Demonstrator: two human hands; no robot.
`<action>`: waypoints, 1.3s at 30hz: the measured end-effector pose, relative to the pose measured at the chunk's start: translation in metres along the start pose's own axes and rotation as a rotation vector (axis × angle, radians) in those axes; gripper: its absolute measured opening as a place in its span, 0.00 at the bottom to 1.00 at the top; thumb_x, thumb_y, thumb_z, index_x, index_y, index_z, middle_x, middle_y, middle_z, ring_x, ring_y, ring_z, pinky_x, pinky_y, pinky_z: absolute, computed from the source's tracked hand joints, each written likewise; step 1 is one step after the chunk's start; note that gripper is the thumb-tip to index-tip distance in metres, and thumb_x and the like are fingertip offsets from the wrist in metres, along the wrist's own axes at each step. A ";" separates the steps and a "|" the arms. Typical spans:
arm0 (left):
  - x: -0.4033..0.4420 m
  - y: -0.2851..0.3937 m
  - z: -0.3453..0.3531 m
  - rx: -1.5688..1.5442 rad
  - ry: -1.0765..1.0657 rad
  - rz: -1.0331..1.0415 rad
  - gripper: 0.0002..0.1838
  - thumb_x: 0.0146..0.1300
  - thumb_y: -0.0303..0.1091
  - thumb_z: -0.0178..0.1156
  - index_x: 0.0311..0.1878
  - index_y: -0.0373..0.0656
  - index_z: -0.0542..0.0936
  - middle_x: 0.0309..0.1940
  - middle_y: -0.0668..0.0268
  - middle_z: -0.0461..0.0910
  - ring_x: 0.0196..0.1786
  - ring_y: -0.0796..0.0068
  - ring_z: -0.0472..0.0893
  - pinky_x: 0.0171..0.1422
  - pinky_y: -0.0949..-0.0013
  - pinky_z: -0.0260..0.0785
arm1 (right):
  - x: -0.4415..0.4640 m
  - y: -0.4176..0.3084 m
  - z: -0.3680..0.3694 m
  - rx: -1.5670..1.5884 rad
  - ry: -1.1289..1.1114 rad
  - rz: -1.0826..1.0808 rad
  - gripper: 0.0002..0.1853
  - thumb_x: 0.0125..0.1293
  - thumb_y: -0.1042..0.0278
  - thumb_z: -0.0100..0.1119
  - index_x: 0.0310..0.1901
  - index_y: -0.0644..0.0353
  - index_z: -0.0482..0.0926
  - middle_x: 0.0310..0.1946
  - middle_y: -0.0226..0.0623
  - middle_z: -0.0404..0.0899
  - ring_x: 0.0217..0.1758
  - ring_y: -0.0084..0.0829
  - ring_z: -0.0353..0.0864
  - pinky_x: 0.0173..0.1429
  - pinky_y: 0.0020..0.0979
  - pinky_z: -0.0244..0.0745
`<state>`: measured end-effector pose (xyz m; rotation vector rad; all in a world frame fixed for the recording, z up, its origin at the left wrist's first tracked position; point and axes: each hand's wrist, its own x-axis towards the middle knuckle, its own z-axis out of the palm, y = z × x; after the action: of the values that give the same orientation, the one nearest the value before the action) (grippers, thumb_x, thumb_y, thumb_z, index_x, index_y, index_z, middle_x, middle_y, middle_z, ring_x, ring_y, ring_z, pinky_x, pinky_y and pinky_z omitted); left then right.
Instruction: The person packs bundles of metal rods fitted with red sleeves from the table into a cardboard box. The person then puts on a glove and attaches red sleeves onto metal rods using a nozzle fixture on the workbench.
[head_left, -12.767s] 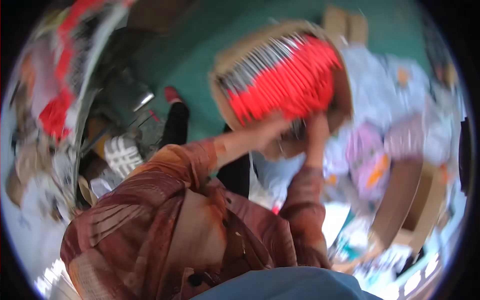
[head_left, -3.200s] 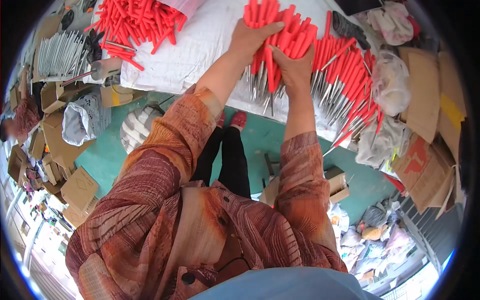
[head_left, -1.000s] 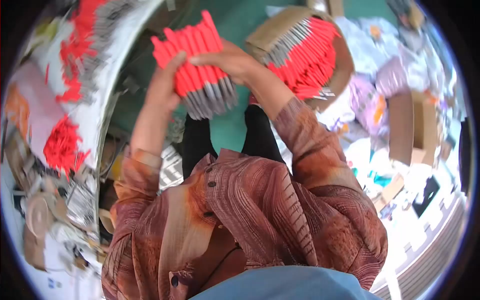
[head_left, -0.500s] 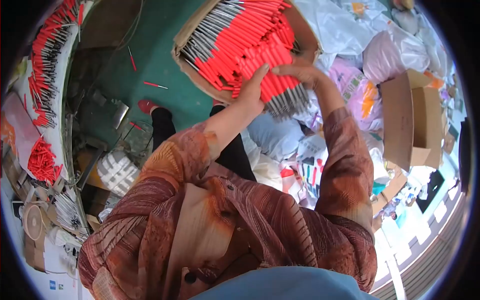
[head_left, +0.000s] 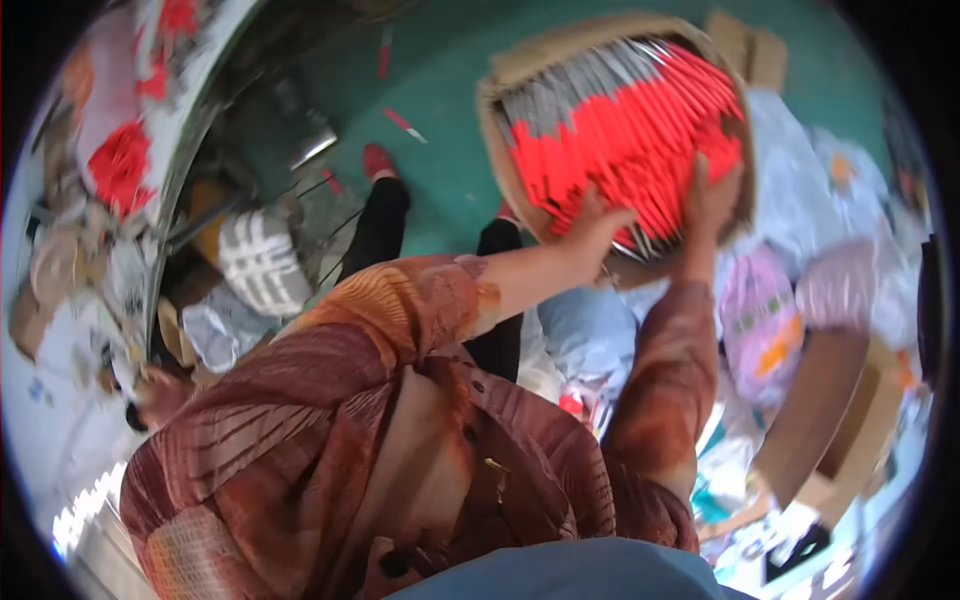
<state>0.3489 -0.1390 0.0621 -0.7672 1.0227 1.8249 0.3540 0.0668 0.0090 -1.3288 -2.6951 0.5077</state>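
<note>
Fingers apart rather than bunched, the bare left hand (head_left: pixel 590 242) rests at the near left of a brown cardboard box (head_left: pixel 565 42), thumb toward its middle, while the bare right hand (head_left: pixel 713 203) reaches in over the near right rim. Between them sit slim red-handled rods with silver metal ends (head_left: pixel 615 130); the blur keeps me from telling whether either hand pinches any or merely presses against them.

Most of the rods lie side by side inside the box, silver ends toward its far left edge, red handles across the middle. At the near edge, just between the two hands, some silver ends point back toward the person. A loose red-and-silver rod (head_left: pixel 404 125) lies on the green floor (head_left: pixel 450 80) well off the box's left edge. Over on the left, a white counter (head_left: pixel 198 75) carries a blurred red heap (head_left: pixel 120 168) near its edge. Beyond the box's right edge, I see pale plastic bags (head_left: pixel 800 170), a pinkish-purple printed bag (head_left: pixel 758 315) and an open brown carton (head_left: pixel 815 400).
</note>
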 end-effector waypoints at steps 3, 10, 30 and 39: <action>-0.031 0.038 -0.037 0.086 -0.100 -0.167 0.43 0.60 0.36 0.60 0.73 0.47 0.47 0.70 0.60 0.56 0.64 0.65 0.67 0.63 0.61 0.63 | 0.006 -0.032 -0.022 -0.124 0.003 -0.021 0.46 0.57 0.36 0.55 0.63 0.72 0.59 0.59 0.61 0.66 0.64 0.55 0.64 0.66 0.45 0.60; -0.008 0.152 -0.293 0.475 0.316 0.191 0.09 0.63 0.31 0.54 0.46 0.44 0.77 0.36 0.69 0.78 0.34 0.77 0.78 0.39 0.73 0.71 | -0.184 -0.221 0.011 0.572 -0.317 -0.487 0.14 0.55 0.77 0.60 0.45 0.64 0.76 0.39 0.43 0.79 0.35 0.32 0.81 0.44 0.29 0.76; 0.391 0.286 -0.516 1.574 0.728 0.333 0.27 0.52 0.47 0.64 0.50 0.39 0.72 0.48 0.51 0.78 0.52 0.51 0.77 0.55 0.56 0.70 | -0.241 -0.311 0.553 -0.151 -0.768 -0.635 0.11 0.58 0.71 0.53 0.44 0.56 0.71 0.38 0.39 0.76 0.43 0.41 0.80 0.41 0.40 0.79; 0.308 0.264 -0.515 1.479 0.618 0.433 0.17 0.56 0.43 0.57 0.43 0.42 0.79 0.37 0.52 0.81 0.43 0.51 0.80 0.48 0.56 0.72 | -0.193 -0.280 0.497 0.474 -0.527 -0.520 0.13 0.46 0.68 0.60 0.35 0.62 0.74 0.33 0.46 0.75 0.38 0.48 0.77 0.42 0.43 0.74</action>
<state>0.0281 -0.5420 -0.3435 -0.1128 2.5694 0.6147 0.1483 -0.3685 -0.3531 -0.3832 -2.8485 1.4594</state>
